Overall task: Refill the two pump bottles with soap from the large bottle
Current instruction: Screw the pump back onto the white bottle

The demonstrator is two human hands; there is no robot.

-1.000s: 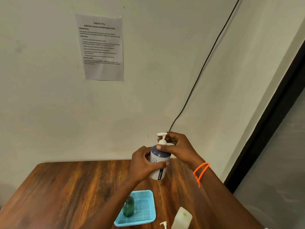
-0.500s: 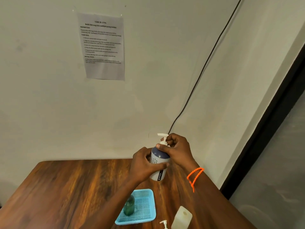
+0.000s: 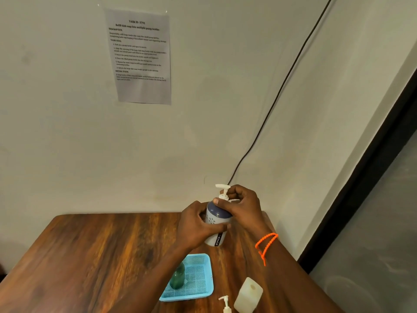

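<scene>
This looks like a plain room set up for a staged task rather than a lived-in home: a printed white instruction sheet (image 3: 143,57) is taped to a bare off-white wall (image 3: 67,143), above a dark-grained wooden table (image 3: 90,256), and a thin black cable (image 3: 277,93) runs up the wall.

Above the table's (image 3: 94,256) far edge, the left hand (image 3: 196,224) is gripping a white pump bottle (image 3: 216,224) while the right hand (image 3: 242,206) is pinching its pump collar. A green bottle (image 3: 177,276) is standing in the blue basket (image 3: 203,288) near the front edge.
</scene>
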